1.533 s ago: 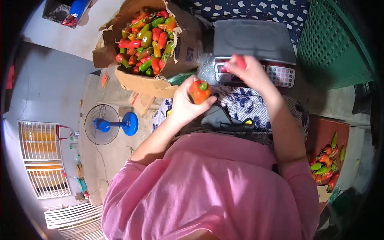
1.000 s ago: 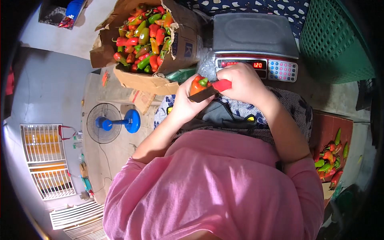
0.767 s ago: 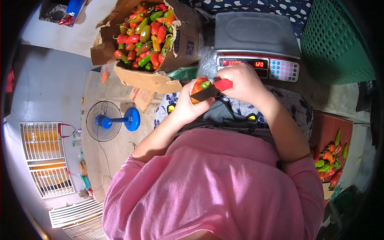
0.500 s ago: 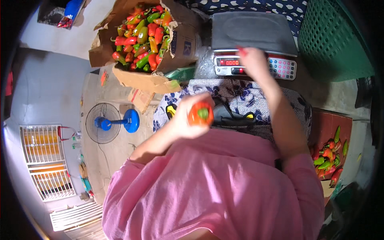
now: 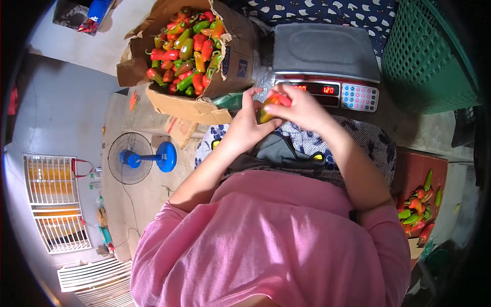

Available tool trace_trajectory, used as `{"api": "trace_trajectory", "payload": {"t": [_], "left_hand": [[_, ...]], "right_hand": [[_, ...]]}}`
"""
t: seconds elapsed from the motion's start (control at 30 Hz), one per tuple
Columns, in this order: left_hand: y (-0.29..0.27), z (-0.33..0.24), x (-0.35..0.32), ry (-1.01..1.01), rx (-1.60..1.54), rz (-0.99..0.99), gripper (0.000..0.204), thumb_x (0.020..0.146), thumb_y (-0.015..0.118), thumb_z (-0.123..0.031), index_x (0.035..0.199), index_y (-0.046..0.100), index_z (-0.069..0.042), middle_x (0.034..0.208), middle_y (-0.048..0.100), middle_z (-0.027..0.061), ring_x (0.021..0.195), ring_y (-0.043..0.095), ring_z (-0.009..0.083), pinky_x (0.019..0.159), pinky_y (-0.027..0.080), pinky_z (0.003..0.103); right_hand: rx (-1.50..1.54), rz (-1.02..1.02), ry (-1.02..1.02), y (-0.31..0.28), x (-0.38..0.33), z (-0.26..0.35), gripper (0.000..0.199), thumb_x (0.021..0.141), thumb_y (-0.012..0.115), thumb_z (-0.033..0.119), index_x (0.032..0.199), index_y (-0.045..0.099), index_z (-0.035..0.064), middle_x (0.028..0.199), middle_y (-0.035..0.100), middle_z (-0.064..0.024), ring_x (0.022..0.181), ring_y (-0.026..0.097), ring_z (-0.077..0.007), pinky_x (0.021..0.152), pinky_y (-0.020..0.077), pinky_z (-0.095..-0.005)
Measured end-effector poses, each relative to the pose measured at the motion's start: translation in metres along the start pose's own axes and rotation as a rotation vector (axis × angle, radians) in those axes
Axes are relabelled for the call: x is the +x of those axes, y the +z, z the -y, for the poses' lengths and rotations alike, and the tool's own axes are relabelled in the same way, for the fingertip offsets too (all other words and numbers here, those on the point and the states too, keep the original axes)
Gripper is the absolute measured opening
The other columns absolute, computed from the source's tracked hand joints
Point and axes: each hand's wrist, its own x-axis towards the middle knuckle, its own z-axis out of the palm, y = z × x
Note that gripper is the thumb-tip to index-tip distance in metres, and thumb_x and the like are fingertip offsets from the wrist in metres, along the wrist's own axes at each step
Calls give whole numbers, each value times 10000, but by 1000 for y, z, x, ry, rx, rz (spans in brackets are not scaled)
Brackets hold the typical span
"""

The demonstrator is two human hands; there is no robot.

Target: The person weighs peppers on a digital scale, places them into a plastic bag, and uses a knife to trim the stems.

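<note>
A pepper (image 5: 268, 108), red with some yellow and green, is held between the two hands, just in front of the scale (image 5: 324, 66). The left hand (image 5: 247, 128) is wrapped around it from below, with the thumb pointing up beside it. The right hand (image 5: 302, 107) is laid over it from the top, with the fingers curled down onto it. Both hands are closed on the pepper, and much of it is hidden by them. Both forearms are bent in toward the middle, so that the hands meet above the lap. A pink shirt (image 5: 271, 240) is worn, and a patterned cloth (image 5: 368, 143) is spread over the knees.

The scale is grey, with a flat metal plate on top. A lit red number panel and rows of small buttons are seen on its front. Nothing is seen on the plate.

To the left of the scale, an open cardboard box (image 5: 204, 97) is filled with many peppers (image 5: 186, 48) in red, green and orange. Its flaps are torn and folded out.

At the right side, more red and green peppers (image 5: 417, 207) are piled in a reddish container (image 5: 419, 169). A green plastic basket (image 5: 429, 56) is seen at the top right, just beside the scale. What is in it cannot be told.

A blue fan (image 5: 138, 157) is stood on the floor (image 5: 66, 117) at the left, well apart from the hands.
</note>
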Motion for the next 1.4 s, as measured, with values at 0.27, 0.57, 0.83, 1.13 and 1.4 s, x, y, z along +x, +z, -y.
{"api": "trace_trajectory", "payload": {"t": [0.27,0.57,0.83,1.13,1.4], "left_hand": [[-35,4,-2,157,111,-137,619,784,706,-119,1290,358,-44,1133,500,127,819,561,175,653,482,284],[-152,49,22,202,49,-678,209,887,582,-58,1092,551,-35,985,605,33,890,569,110,768,473,252],[-191,130,59,-190,773,-625,290,766,652,-268,1024,614,-141,1085,598,56,1081,534,276,884,450,426],[-182,103,64,-534,1123,-66,559,753,600,-547,1193,621,-202,1338,493,123,1278,415,289,992,272,614],[-202,116,42,-191,286,-687,455,959,440,-434,1086,616,-33,850,664,113,753,643,220,654,498,322]], "right_hand": [[-516,-896,75,-125,19,-95,465,879,605,337,1241,496,66,1073,597,-175,1023,595,-325,857,472,-396],[-768,-1063,220,-118,28,-126,460,904,562,299,1273,480,38,1203,486,-230,1064,536,-393,946,421,-405],[120,-662,-78,-68,32,-88,283,998,452,287,965,565,31,652,531,-3,502,472,-61,455,376,-233],[389,-411,160,-44,28,-63,273,992,457,290,1032,580,50,619,487,22,478,418,-48,425,326,-207],[669,-471,233,-59,21,-52,362,1005,389,376,1040,565,62,609,414,36,502,360,-52,464,304,-208]]}}
